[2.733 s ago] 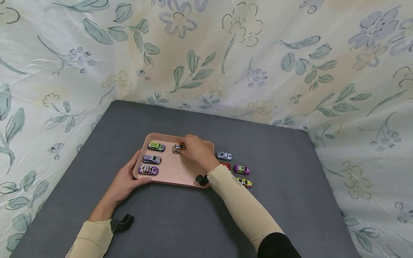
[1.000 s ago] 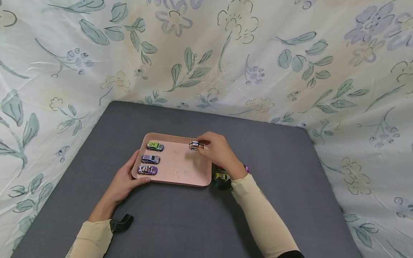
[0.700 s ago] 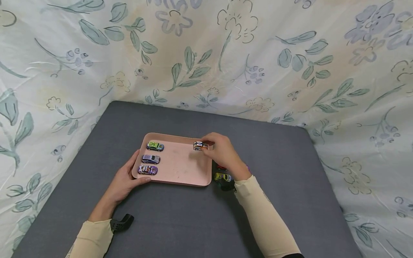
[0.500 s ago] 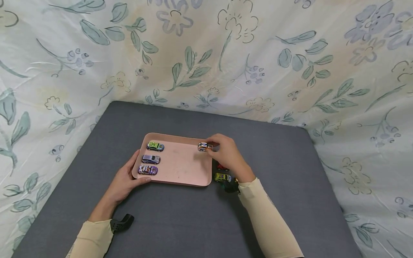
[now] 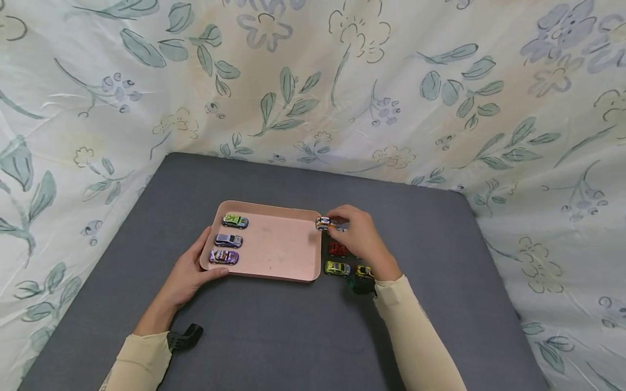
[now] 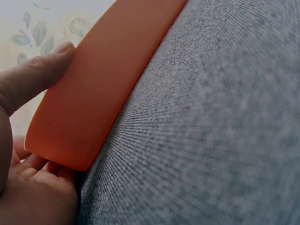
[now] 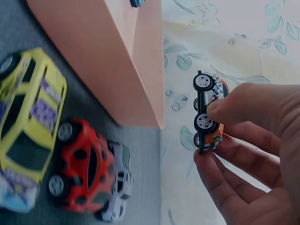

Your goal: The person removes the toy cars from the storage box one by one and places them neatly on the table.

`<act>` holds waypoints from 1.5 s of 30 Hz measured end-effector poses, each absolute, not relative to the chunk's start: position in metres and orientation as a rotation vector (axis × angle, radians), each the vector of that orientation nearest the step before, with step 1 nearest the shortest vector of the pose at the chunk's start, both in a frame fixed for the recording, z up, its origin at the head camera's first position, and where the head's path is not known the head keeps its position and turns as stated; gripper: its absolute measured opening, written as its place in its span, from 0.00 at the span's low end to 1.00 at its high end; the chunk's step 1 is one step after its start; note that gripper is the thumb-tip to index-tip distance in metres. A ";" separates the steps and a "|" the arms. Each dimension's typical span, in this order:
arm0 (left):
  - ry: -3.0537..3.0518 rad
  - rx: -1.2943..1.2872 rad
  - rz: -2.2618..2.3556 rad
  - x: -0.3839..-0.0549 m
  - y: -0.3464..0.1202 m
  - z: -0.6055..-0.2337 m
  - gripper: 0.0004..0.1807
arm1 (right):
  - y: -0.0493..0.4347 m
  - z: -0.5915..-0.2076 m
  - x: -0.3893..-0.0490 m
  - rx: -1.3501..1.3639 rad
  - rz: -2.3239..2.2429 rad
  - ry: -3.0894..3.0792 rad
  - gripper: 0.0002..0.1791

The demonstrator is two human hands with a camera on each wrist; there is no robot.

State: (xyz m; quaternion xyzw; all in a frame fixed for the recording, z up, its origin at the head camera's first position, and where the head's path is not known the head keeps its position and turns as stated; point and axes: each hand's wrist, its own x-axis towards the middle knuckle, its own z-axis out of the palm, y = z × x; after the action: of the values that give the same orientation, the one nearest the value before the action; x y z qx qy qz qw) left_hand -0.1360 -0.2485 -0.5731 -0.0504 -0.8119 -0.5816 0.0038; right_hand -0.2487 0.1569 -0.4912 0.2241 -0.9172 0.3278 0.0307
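My right hand [image 5: 359, 234] pinches a small orange, white and black toy car [image 5: 323, 223] between thumb and fingers, raised at the right rim of the pink tray [image 5: 274, 247]. In the right wrist view this toy car [image 7: 209, 112] shows its wheels, clear of the tray wall. My left hand [image 5: 188, 276] grips the tray's left end, its thumb on the front side in the left wrist view. Inside the tray, along the left, stand a green toy car [image 5: 235, 221], a silver-purple toy car [image 5: 229, 240] and a purple toy car [image 5: 224, 257].
Right of the tray, on the grey cloth [image 5: 274, 331], stand a red toy car [image 5: 338, 249], a yellow-green toy car [image 5: 337, 268] and a yellow toy car [image 5: 364, 271]. A silver toy car [image 7: 119, 183] sits beyond the red one. Floral fabric [image 5: 313, 108] hangs behind.
My right hand has carried the orange, white and black toy car rightward, from the tray's upper middle to its right rim. The left hand and the tray have hardly moved.
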 end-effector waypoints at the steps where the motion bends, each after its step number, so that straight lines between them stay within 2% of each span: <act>1: -2.539 -0.160 -1.833 -0.136 -0.248 -0.573 0.64 | 0.159 -0.491 -0.249 0.684 1.008 -2.820 0.14; 14: -2.508 -0.150 -1.895 -0.137 -0.248 -0.571 0.65 | 0.199 -0.489 -0.254 0.599 0.987 -2.839 0.15; 26: -2.481 -0.159 -1.934 -0.136 -0.246 -0.573 0.65 | 0.234 -0.504 -0.258 0.562 0.983 -2.853 0.15; 45: -2.450 -0.176 -1.987 -0.135 -0.246 -0.571 0.65 | 0.253 -0.526 -0.264 0.462 0.931 -2.954 0.15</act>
State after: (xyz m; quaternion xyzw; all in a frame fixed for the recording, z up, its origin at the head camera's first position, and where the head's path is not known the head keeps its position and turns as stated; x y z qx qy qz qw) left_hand -0.1351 -0.2456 -0.5715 -0.0558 -0.7754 -0.6289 -0.0087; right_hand -0.2639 0.2527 -0.5263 0.1474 -0.9433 0.2974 0.0051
